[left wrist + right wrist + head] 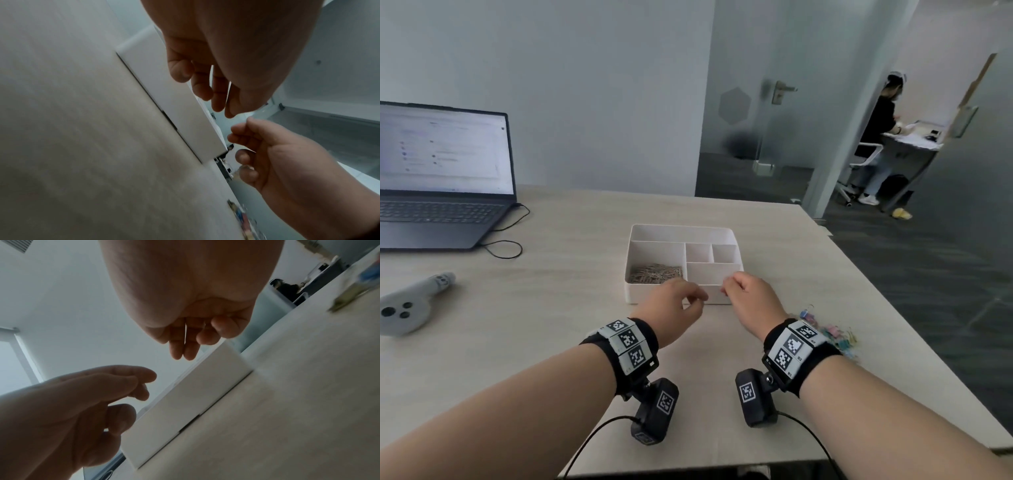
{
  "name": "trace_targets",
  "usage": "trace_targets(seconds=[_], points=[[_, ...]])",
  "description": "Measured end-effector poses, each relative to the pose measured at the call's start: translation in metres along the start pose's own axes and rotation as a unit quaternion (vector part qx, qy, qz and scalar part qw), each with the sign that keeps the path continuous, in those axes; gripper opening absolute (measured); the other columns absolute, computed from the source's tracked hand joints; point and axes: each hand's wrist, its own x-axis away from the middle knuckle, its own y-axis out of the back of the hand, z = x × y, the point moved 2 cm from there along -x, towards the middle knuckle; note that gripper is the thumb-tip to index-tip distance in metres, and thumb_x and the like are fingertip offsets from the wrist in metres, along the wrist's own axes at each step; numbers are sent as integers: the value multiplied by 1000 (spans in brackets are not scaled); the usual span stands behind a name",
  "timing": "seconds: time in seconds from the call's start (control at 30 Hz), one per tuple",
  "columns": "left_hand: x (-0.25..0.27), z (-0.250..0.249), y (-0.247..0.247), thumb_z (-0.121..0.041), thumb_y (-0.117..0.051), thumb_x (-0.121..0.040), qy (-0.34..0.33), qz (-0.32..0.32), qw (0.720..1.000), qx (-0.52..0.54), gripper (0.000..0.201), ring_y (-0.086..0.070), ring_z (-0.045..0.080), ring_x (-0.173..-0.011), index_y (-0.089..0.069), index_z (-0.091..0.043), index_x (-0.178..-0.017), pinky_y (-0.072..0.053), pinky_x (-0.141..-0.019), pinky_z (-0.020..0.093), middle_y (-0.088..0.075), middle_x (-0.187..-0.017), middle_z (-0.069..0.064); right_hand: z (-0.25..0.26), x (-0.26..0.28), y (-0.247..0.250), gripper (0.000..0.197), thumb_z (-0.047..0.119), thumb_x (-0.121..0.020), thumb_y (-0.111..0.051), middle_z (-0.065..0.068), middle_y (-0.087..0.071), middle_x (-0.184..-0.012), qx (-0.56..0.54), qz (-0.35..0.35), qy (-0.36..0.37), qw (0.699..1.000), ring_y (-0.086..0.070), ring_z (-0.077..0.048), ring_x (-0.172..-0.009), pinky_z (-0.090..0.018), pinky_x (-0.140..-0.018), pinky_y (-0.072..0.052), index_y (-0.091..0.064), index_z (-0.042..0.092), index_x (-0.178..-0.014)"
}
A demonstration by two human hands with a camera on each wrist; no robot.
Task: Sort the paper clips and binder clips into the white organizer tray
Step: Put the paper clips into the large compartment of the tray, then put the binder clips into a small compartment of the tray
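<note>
On the far left of the table [558, 308] sits an open laptop [441, 178] with a lit screen. A thin black cable [506, 240] loops beside it. Near it, closer to the person, lies a gray gadget [410, 305] with three dark round spots.

In the middle stands the white organizer tray [681, 233]. Its big left box holds a heap of silver paper clips [655, 273]. The other boxes look bare.

The left hand [674, 305] hangs just in front of the tray's near wall. Its fingers are loosely bent, and the thumb and first finger come close together. I cannot tell if something tiny sits between them.

The right hand [748, 299] hangs beside it, over the tray's near right corner. Its fingers curl in too, tips close to the thumb. I cannot tell if it holds anything. The two hands are near each other but apart.

To the right of the right wrist lies a pile of colored binder clips [832, 332] on the table, near the edge.
</note>
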Motion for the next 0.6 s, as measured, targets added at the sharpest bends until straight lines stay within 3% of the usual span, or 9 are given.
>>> trace_targets(seconds=[0.07, 0.17, 0.23, 0.3, 0.37, 0.47, 0.53, 0.6], points=[[4, -13, -15, -28, -60, -89, 9, 31, 999, -5, 17, -51, -7, -74, -70, -36, -100, -41, -75, 18, -62, -94, -19, -13, 13, 21, 19, 21, -94, -50, 2, -67, -85, 3, -17, -17, 1000, -61, -21, -78, -33, -71, -48, -69, 20, -91], [6, -28, -38, -34, -61, -88, 30, 86, 996, -22, 24, -51, -3, -77, -64, -38, -112, -45, -80, 22, -62, -104, -20, -41, 22, 58, 18, 19, -90, -53, 5, -64, -104, 17, -51, -38, 998, -62, -15, -91, -33, -85, -52, -69, 24, -99], [5, -36, -54, -37, -64, -86, 43, 126, 991, -22, 35, -53, 2, -83, -60, -38, -121, -47, -85, 23, -61, -114, -19, -63, 26, 83, 16, 27, -86, -54, 3, -62, -109, 20, -44, -67, 997, -66, -15, -85, -41, -84, -58, -66, 30, -96], [2, -43, -67, -41, -69, -83, 58, 167, 984, -31, 52, -57, 8, -95, -53, -37, -132, -47, -90, 25, -57, -125, -15, -84, 30, 107, 19, 41, -82, -55, -1, -60, -115, 46, -22, -106, 993, -66, -13, -84, -42, -83, -58, -64, 33, -98], [-2, -50, -80, -48, -72, -78, 64, 208, 974, -60, 71, -57, 12, -110, -43, -36, -142, -46, -93, 26, -51, -135, -12, -102, 38, 127, 44, 58, -82, -57, -3, -52, -128, 91, 10, -146, 985, -63, -13, -94, -38, -90, -54, -60, 31, -117], [-12, -61, -94, -55, -75, -72, 64, 248, 961, -102, 92, -52, 17, -124, -30, -36, -150, -45, -102, 33, -42, -145, -7, -122, 50, 148, 90, 77, -70, -64, -6, -34, -147, 148, 68, -195, 967, -56, -22, -116, -36, -96, -45, -40, 31, -144], [-19, -69, -102, -57, -79, -68, 60, 266, 953, -129, 101, -53, 20, -124, -24, -37, -151, -47, -101, 36, -38, -148, -4, -130, 56, 153, 104, 75, -65, -71, -6, -26, -152, 186, 120, -209, 953, -53, -25, -124, -38, -99, -46, -30, 33, -151], [-27, -79, -109, -57, -82, -66, 53, 275, 947, -155, 108, -53, 23, -124, -20, -37, -152, -49, -98, 37, -36, -150, -1, -135, 61, 152, 113, 71, -62, -76, -3, -21, -154, 207, 161, -210, 942, -53, -25, -123, -36, -93, -50, -23, 37, -154]])
